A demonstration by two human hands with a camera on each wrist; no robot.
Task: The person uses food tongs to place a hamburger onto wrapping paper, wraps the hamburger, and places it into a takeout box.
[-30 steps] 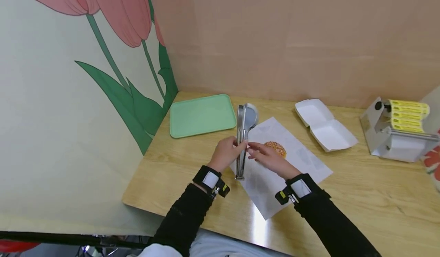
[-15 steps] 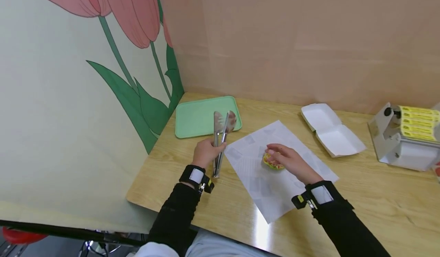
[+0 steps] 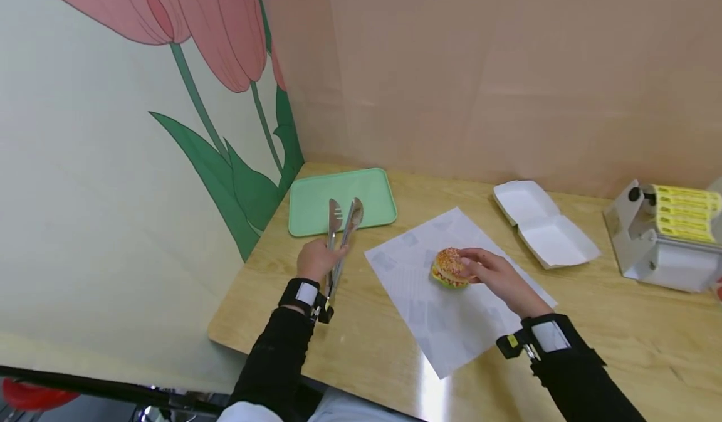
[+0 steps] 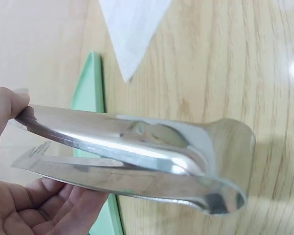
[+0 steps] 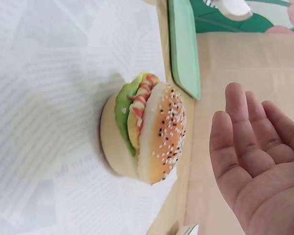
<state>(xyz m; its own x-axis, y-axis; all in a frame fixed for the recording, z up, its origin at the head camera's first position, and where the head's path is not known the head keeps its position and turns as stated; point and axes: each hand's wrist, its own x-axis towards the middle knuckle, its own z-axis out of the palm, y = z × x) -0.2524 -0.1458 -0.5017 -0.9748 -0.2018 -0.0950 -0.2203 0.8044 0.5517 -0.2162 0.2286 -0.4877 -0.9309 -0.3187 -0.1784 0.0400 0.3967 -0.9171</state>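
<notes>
In the head view my left hand (image 3: pixel 318 260) grips metal food tongs (image 3: pixel 338 246), their ends pointing away from me above the tray's near edge. The left wrist view shows the thumb on one arm of the tongs (image 4: pixel 122 142) and the fingers under the other, with the arms spread apart. A sesame-topped burger (image 3: pixel 448 268) with lettuce and sauce sits on a printed paper sheet (image 3: pixel 406 278). Just right of it is my right hand (image 3: pixel 499 278). In the right wrist view, that hand's fingers (image 5: pixel 237 107) are extended, apart from the burger (image 5: pixel 142 129).
A green tray (image 3: pixel 366 196) lies at the back left of the wooden table (image 3: pixel 350 347). An opened white takeaway box (image 3: pixel 553 237) stands at the back right. Further right is a metal dispenser (image 3: pixel 665 259) with a roll of yellow printed tape (image 3: pixel 685 212).
My left hand has carried the tongs leftward, off the paper toward the tray. My right hand has drawn away rightward from the tongs, past the burger, which stays on the paper.
</notes>
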